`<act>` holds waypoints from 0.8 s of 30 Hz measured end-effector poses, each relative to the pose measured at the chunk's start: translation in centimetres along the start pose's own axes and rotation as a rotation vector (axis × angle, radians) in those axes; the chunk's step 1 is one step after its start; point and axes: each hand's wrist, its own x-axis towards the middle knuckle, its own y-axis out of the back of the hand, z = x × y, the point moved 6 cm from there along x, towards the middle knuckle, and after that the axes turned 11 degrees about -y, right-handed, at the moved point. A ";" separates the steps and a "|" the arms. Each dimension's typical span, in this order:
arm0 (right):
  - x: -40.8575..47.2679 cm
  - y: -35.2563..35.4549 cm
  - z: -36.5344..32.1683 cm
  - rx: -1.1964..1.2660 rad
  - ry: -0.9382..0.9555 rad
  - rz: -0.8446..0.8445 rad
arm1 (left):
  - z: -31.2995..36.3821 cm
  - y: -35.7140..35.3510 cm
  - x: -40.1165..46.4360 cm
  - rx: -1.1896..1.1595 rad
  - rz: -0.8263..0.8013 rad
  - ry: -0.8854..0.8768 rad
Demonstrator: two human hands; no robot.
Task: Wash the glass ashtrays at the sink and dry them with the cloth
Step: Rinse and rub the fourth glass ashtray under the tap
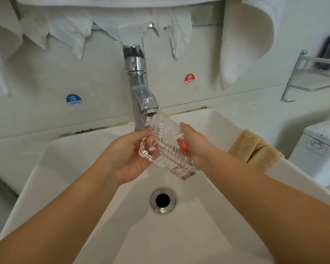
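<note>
Fingers (145,129) of the left hand (129,155) curl round one side of the glass ashtray (167,149) — the right hand (195,144) grips the other side. It tilts right under the tap (141,92), over the white sink (84,187) — a tan cloth (253,149) lies on the rim.

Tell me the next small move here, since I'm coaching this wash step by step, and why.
Probably turn the glass ashtray under the faucet spout. The left hand and right hand hold it tilted, only its top edge beneath the spout.
</note>
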 end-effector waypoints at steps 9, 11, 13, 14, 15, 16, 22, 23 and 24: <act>0.2 0.0 0.1 -0.031 -0.014 0.040 | -0.2 1.3 0.2 0.064 0.090 0.026; 0.5 -0.4 -0.2 -0.048 0.013 0.034 | -0.2 1.6 0.1 0.115 0.157 0.014; 0.5 -0.6 -0.6 -0.064 0.041 0.001 | 0.2 1.9 0.0 0.132 0.217 -0.034; 0.3 -0.6 -0.9 -0.080 0.067 -0.023 | 0.4 1.9 0.0 0.137 0.235 -0.053; 0.0 -0.5 -1.3 -0.117 0.106 -0.043 | 0.6 1.8 -0.1 0.138 0.225 -0.061; -0.4 -0.4 -1.8 -0.178 0.154 -0.050 | 0.8 1.8 -0.1 0.138 0.196 -0.064; -2.5 -1.4 -3.3 -0.752 0.467 -0.042 | 1.3 1.7 -0.5 0.196 0.038 0.005; -2.5 -1.6 -3.0 -0.793 0.474 -0.067 | 1.2 1.3 -0.7 0.211 0.009 0.018; -2.5 -1.7 -2.7 -0.797 0.458 -0.100 | 1.0 1.0 -0.8 0.223 -0.004 0.027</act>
